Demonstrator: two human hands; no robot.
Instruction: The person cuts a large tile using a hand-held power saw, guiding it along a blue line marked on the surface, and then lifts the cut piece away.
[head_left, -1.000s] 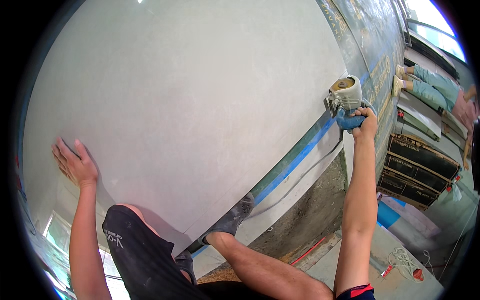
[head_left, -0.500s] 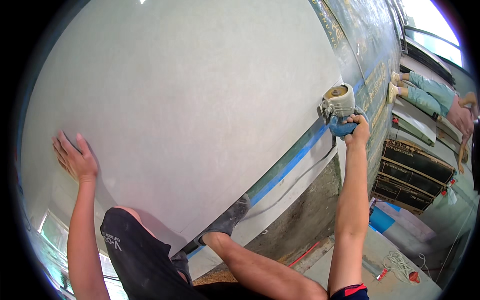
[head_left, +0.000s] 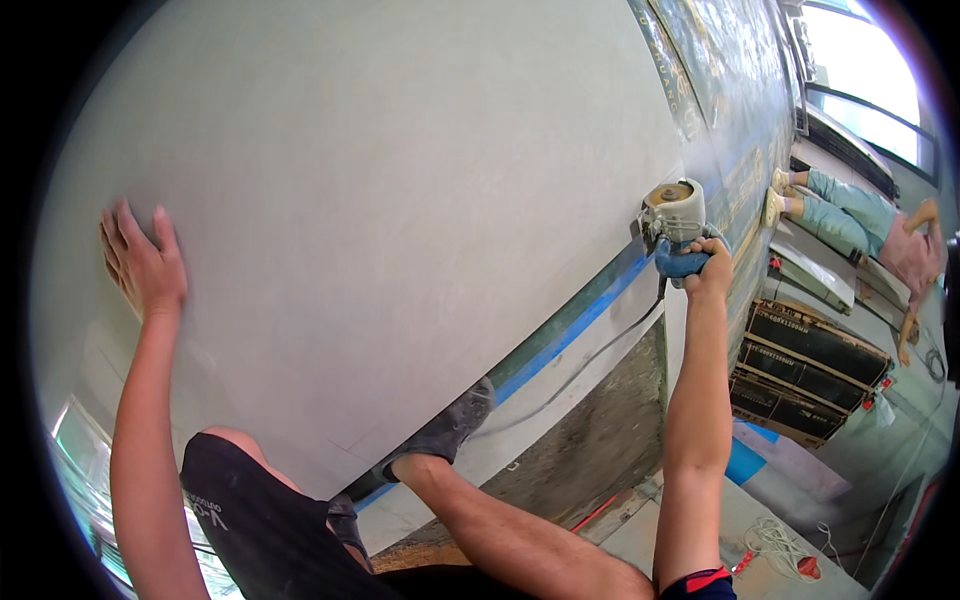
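A large pale grey slab [head_left: 400, 200] fills most of the view. My left hand [head_left: 148, 265] rests on its far left part, fingers stretched and palm down. At the slab's right edge my right hand [head_left: 712, 268] is wrapped round the blue handle of a handheld stone cutter [head_left: 676, 212]. The cutter has a pale metal guard and a round, brownish disc hub. Where its blade meets the slab is hidden from me. A dark cord [head_left: 610, 345] trails back from the handle. Pale dust [head_left: 712, 155] hangs just beyond the tool.
A blue strip [head_left: 570, 340] runs along the slab's near edge, where my shoe [head_left: 450, 425] stands. Printed plastic sheeting [head_left: 745, 85] lies beyond the cutter. Black cartons [head_left: 815, 340] are stacked at right; another person [head_left: 850, 215] stands past them. Coiled rope [head_left: 775, 545] lies lower right.
A haze of dust has appeared beyond the cutter. My left hand sits a little higher in the view, still flat. The whole view has shifted slightly; my right hand keeps its grip.
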